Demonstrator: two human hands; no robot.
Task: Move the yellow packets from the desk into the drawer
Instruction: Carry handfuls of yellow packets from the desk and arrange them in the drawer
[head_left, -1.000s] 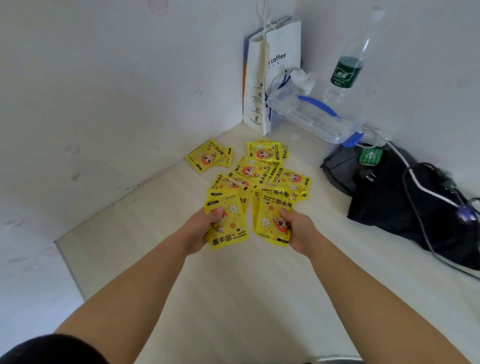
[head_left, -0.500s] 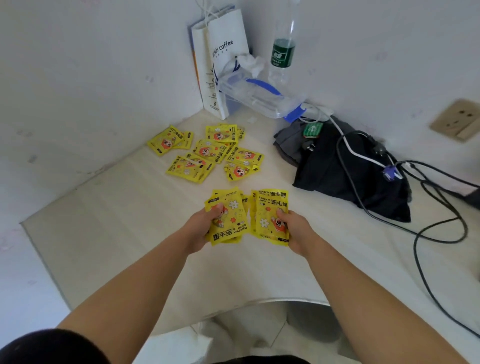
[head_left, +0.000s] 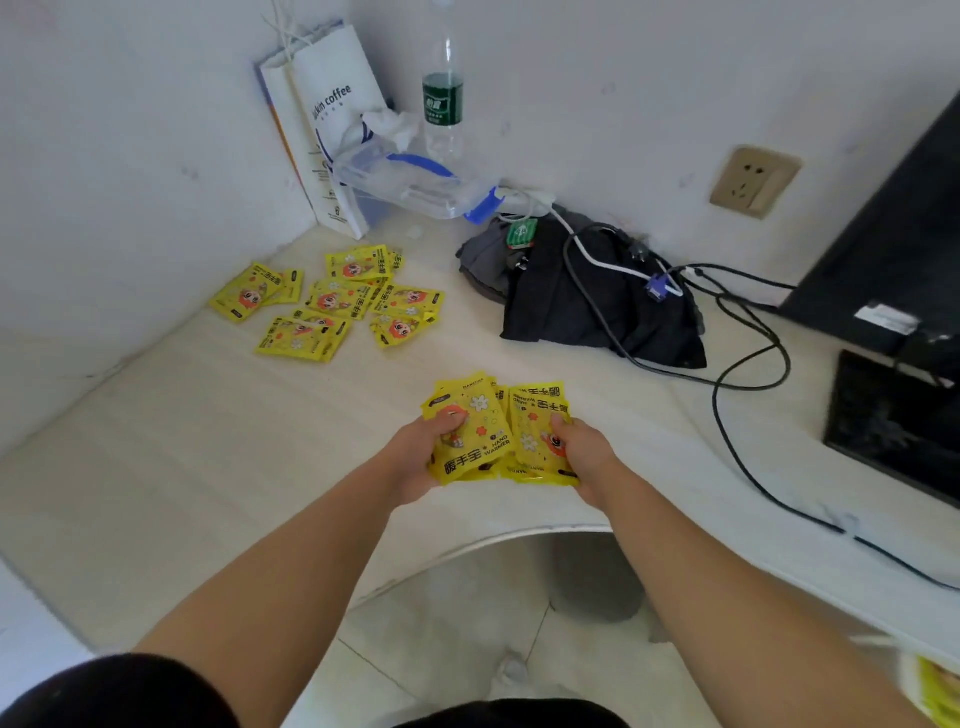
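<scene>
**A:** What do we have at the centre of the frame?

**B:** We see both hands side by side above the near edge of the desk (head_left: 208, 441). The left hand (head_left: 415, 462) grips the left stack (head_left: 475, 434) of yellow packets, with its thumb pressed on the top packet's face and its fingers curled underneath. The right hand (head_left: 587, 457) clamps the right stack (head_left: 537, 431) the same way, thumb on top.

**A:** Do the two stacks touch?

**B:** We read them as overlapping at their inner edges. The left stack is fanned, so we cannot count its packets.

**A:** And the others?

**B:** We find the loose packets (head_left: 337, 301) lying flat on the desk in the upper left of the frame. They are scattered and partly overlapping, well apart from the hands. One pair lies a little to the left of the main cluster.

**A:** What surrounds them?

**B:** Above them, in the corner, we see a white paper bag (head_left: 327, 119) upright against the wall. A clear plastic box (head_left: 410, 182) with blue clips is next to it, and a bottle (head_left: 443, 104) with a green label stands behind that. To the right lies a dark bundle of cloth (head_left: 597, 306) with cables (head_left: 727, 374) trailing across it and over the desk. Further right we see a wall socket (head_left: 753, 182) and a black monitor (head_left: 893, 234) at the frame's edge.
</scene>
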